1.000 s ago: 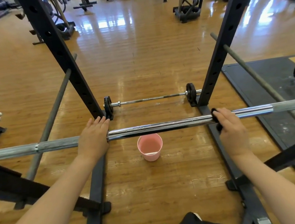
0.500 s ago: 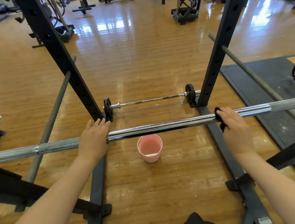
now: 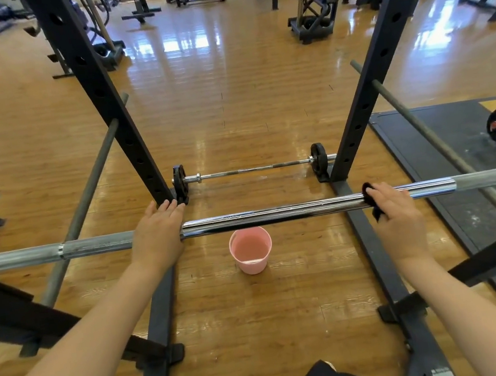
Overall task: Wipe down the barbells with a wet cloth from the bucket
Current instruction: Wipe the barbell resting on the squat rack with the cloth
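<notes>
A person stands at a squat rack (image 3: 99,90) in a gym, wiping the racked barbell (image 3: 274,214) that runs across at waist height. The right hand (image 3: 396,215) lies over the bar with its fingers curled round a dark cloth (image 3: 371,201), pressing it to the chrome near the right end of the smooth middle section. The left hand (image 3: 157,233) rests on the bar with fingers straight and close together, steadying it where the knurled grip begins. A pink bucket (image 3: 251,251) sits on the wooden floor directly below the bar, between the hands. A second, smaller barbell (image 3: 253,168) lies on the floor beyond, between the rack's uprights.

The work appears to be mid-wipe on the first bar. The next move likely calls for sliding the cloth along the shaft while the left hand keeps the bar from rolling, then shifting that hand to reach the covered stretch; the floor barbell looks untouched.
</notes>
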Demonstrator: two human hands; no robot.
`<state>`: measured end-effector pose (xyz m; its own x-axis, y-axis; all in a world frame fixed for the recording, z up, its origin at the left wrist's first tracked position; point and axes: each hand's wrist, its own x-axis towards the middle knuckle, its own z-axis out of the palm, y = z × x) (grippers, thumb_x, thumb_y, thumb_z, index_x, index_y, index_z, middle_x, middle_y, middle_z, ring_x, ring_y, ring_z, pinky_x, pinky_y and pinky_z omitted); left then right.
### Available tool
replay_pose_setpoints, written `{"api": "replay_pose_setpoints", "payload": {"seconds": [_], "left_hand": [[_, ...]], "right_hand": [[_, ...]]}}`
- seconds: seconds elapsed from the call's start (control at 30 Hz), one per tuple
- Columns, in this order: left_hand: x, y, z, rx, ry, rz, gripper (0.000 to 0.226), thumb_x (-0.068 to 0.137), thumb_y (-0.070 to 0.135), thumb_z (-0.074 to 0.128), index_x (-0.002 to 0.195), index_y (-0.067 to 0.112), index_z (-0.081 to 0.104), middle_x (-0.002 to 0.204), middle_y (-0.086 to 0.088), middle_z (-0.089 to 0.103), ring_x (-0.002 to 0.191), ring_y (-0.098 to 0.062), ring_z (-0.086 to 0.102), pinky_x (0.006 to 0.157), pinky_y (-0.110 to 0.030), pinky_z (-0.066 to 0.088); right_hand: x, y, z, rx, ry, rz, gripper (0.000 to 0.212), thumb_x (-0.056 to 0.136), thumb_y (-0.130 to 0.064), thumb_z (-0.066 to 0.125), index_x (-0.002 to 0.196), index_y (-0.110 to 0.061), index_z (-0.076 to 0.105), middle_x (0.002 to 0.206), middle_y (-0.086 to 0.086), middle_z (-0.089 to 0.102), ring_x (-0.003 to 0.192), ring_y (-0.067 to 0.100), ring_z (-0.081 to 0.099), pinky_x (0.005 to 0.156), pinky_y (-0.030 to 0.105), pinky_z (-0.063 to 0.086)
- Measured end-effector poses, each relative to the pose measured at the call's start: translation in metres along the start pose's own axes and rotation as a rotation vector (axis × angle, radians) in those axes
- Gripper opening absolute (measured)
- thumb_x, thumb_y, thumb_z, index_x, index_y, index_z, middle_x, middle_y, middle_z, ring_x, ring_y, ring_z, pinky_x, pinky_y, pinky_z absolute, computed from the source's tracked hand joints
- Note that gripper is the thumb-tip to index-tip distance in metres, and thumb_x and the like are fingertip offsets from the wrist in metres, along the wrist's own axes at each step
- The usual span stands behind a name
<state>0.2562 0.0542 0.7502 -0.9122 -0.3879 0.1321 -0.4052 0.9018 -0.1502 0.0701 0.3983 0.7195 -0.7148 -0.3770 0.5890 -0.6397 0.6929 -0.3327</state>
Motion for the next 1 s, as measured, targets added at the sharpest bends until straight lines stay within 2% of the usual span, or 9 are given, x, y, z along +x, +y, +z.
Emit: {"api": "replay_pose_setpoints", "payload": {"seconds": [0.1, 0.2, 0.3, 0.4, 0.5, 0.63, 0.73, 0.87, 1.0], "left_hand": [[0.0, 0.0, 0.001, 0.004, 0.005, 0.009, 0.057, 0.084, 0.009, 0.063, 0.139, 0.007, 0.045, 0.142, -0.011, 0.046, 0.135, -0.022, 0.04, 0.116, -0.037, 0.016], [0.001, -0.002, 0.006, -0.006, 0.018, 0.012, 0.057, 0.079, 0.006, 0.07, 0.132, 0.004, 0.052, 0.136, -0.014, 0.053, 0.13, -0.026, 0.047, 0.113, -0.04, 0.023], [0.002, -0.005, 0.01, -0.02, 0.047, 0.024, 0.055, 0.071, 0.003, 0.077, 0.123, 0.001, 0.059, 0.126, -0.016, 0.06, 0.121, -0.029, 0.055, 0.108, -0.044, 0.033], [0.003, -0.006, 0.013, -0.031, 0.11, 0.055, 0.059, 0.06, -0.002, 0.083, 0.116, -0.002, 0.063, 0.117, -0.018, 0.065, 0.112, -0.032, 0.061, 0.1, -0.047, 0.041], [0.003, -0.006, 0.016, -0.046, 0.154, 0.074, 0.059, 0.058, -0.004, 0.083, 0.114, -0.003, 0.064, 0.114, -0.02, 0.066, 0.108, -0.034, 0.063, 0.098, -0.048, 0.042], [0.002, -0.006, 0.015, -0.058, 0.155, 0.073, 0.057, 0.056, -0.006, 0.083, 0.111, -0.004, 0.065, 0.113, -0.02, 0.066, 0.107, -0.034, 0.063, 0.099, -0.048, 0.041], [0.002, -0.006, 0.014, -0.057, 0.124, 0.073, 0.057, 0.055, -0.006, 0.083, 0.11, -0.003, 0.065, 0.112, -0.02, 0.067, 0.107, -0.035, 0.063, 0.099, -0.049, 0.041], [0.001, -0.005, 0.013, -0.057, 0.108, 0.064, 0.056, 0.058, -0.006, 0.082, 0.11, -0.002, 0.065, 0.113, -0.019, 0.067, 0.109, -0.035, 0.062, 0.099, -0.049, 0.041], [0.0, -0.005, 0.014, -0.068, 0.115, 0.062, 0.057, 0.059, -0.006, 0.082, 0.113, -0.001, 0.064, 0.116, -0.019, 0.066, 0.111, -0.034, 0.061, 0.102, -0.047, 0.038]], "right_hand": [[-0.001, -0.015, 0.015, -0.003, 0.015, 0.041, 0.037, 0.077, 0.02, 0.06, 0.113, 0.008, 0.062, 0.113, 0.023, 0.063, 0.11, 0.041, 0.057, 0.097, 0.054, 0.043], [-0.003, -0.034, 0.025, 0.018, -0.019, -0.072, 0.043, 0.072, 0.022, 0.064, 0.112, 0.006, 0.064, 0.112, 0.022, 0.065, 0.108, 0.039, 0.06, 0.102, 0.048, 0.035], [-0.001, -0.021, 0.015, -0.012, -0.045, -0.139, 0.043, 0.071, 0.021, 0.066, 0.111, 0.006, 0.064, 0.112, 0.022, 0.065, 0.107, 0.039, 0.06, 0.098, 0.048, 0.041], [0.003, 0.002, 0.0, -0.053, 0.008, 0.027, 0.038, 0.075, 0.02, 0.062, 0.111, 0.008, 0.063, 0.112, 0.024, 0.064, 0.108, 0.042, 0.059, 0.094, 0.05, 0.046], [0.003, -0.009, 0.007, -0.064, 0.04, 0.128, 0.037, 0.076, 0.02, 0.06, 0.111, 0.009, 0.063, 0.111, 0.024, 0.064, 0.108, 0.042, 0.058, 0.095, 0.049, 0.045], [-0.005, -0.037, 0.026, -0.026, -0.012, -0.051, 0.042, 0.072, 0.02, 0.067, 0.111, 0.006, 0.065, 0.113, 0.022, 0.064, 0.11, 0.038, 0.059, 0.099, 0.043, 0.036], [-0.003, -0.019, 0.017, -0.056, -0.037, -0.143, 0.043, 0.071, 0.019, 0.067, 0.112, 0.005, 0.064, 0.115, 0.022, 0.064, 0.111, 0.038, 0.059, 0.1, 0.045, 0.037], [0.002, 0.013, -0.001, -0.105, 0.032, 0.078, 0.036, 0.078, 0.021, 0.057, 0.112, 0.01, 0.061, 0.117, 0.026, 0.061, 0.114, 0.043, 0.055, 0.101, 0.046, 0.035], [-0.002, -0.004, 0.009, -0.097, 0.067, 0.153, 0.041, 0.075, 0.023, 0.059, 0.114, 0.011, 0.06, 0.119, 0.026, 0.06, 0.116, 0.043, 0.053, 0.1, 0.046, 0.032]]}}
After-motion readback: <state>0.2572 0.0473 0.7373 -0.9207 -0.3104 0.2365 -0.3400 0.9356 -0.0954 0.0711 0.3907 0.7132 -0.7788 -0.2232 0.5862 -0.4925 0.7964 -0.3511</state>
